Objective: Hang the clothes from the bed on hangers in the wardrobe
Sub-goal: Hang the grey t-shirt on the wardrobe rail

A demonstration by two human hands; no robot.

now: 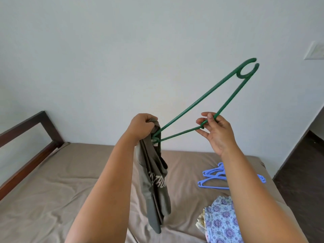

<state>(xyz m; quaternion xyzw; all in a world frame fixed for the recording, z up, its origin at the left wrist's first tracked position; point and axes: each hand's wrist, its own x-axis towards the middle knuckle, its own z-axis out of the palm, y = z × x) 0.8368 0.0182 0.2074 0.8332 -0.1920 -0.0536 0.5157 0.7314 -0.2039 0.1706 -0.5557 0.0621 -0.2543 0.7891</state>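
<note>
Green hanger pinched by right hand; left hand grips grey shirt. Threading underway; next, seat second shoulder.

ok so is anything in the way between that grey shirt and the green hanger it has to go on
Nothing visible. The left hand grips the grey shirt bunched at one end of the green hanger, already touching it, and the right hand pinches the hanger's other corner. The wardrobe is out of view, so that path cannot be judged.

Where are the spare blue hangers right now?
Blue hangers lie on the bed at right, beyond the floral clothes.
</note>
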